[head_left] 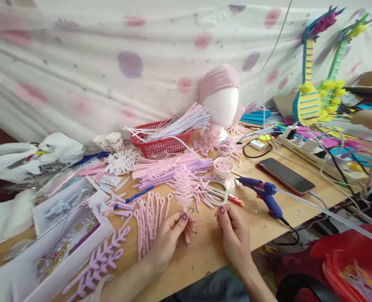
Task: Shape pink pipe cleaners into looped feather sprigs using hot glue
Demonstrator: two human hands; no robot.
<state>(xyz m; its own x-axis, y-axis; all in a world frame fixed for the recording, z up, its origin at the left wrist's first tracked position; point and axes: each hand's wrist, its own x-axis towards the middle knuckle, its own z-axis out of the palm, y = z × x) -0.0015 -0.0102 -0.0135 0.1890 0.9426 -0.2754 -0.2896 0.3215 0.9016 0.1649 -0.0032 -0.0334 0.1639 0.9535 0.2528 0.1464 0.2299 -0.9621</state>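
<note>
My left hand [170, 235] pinches the stem of a pale pink pipe-cleaner leaf [183, 188], which stands upright with its looped tip at the top. Just to the right, apart from the leaf, is my right hand [235, 235] with thumb and forefinger pressed together; whatever lies between them is too small to make out. Scissors [215, 193] with pale handles lie beyond the right hand. A blue glue gun [263, 193] with a clear glue stick rests to its right. Twisted pink pipe-cleaner strands [146, 226] lie left of my left hand.
Behind are pipe-cleaner bundles [167, 167], a red basket [164, 146], a paper cup [223, 168] of pink pieces and a foam head [222, 105]. White boxes [91, 247] stand left. A phone [285, 175] and power strip [321, 161] lie right; another person's hand [370, 119] shows far right.
</note>
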